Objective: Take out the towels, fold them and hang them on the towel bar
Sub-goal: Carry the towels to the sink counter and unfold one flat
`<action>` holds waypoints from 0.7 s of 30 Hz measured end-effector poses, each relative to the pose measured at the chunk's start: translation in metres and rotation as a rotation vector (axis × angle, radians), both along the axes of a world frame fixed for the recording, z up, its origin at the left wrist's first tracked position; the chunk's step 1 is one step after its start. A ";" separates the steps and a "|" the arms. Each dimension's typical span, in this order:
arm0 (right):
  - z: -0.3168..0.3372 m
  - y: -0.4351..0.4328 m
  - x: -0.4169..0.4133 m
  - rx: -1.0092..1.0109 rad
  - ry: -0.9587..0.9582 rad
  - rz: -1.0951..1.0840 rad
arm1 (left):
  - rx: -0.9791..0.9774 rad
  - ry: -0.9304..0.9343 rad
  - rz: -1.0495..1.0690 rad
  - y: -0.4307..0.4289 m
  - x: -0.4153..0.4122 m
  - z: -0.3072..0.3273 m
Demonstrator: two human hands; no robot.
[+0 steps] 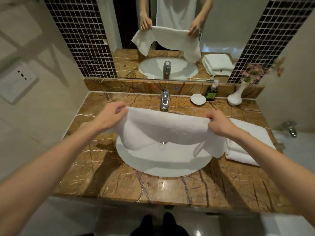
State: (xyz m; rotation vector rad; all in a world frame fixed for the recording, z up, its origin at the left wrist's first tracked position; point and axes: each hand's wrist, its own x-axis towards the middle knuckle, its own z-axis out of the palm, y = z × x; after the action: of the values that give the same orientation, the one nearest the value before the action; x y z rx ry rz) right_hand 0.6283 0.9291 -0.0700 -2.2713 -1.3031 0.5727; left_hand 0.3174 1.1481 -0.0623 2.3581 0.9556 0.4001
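While both hands were raised above the sink (pixel 162 166), a white towel (pixel 163 128) hung stretched between them. The left hand (pixel 110 116) pinched its upper left corner between thumb and curled fingers, and the right hand (pixel 219 125) gripped the upper right corner the same way. The top edge ran nearly level in front of the faucet (pixel 164 101). The cloth sagged below it over the basin, and a loose flap drooped lower on the right side.

Just beside the right wrist, a stack of folded white towels (pixel 235 155) lay on the brown veined stone tabletop (pixel 102 167), its near end partly hidden by the forearm. The mirror (pixel 221 31) behind repeated the same hold from the front.

On the ledge behind the faucet sat a red dot (pixel 154 87) and a blue dot (pixel 177 88). At the back right stood a white shell-shaped dish (pixel 198 99), a dark pump bottle (pixel 211 92) and a white vase (pixel 236 97) of pink flowers. The bottle's green label was too small to read.
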 end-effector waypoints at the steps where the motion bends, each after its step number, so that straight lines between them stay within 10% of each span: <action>1: -0.003 -0.003 0.001 -0.039 -0.074 0.042 | 0.009 0.021 -0.008 0.001 -0.002 -0.002; 11: -0.057 -0.027 -0.008 -0.289 -0.435 -0.141 | 0.043 -0.011 -0.114 0.009 -0.008 -0.005; 21: -0.088 -0.036 0.000 0.009 -0.257 -0.310 | 0.097 0.213 -0.112 0.027 -0.036 -0.011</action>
State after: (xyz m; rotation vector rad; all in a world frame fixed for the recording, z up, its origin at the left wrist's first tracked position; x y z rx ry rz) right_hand 0.6285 0.8935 -0.1578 -2.5354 -1.0255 0.1713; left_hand 0.2815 1.1750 -0.0737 2.5678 0.9098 0.1570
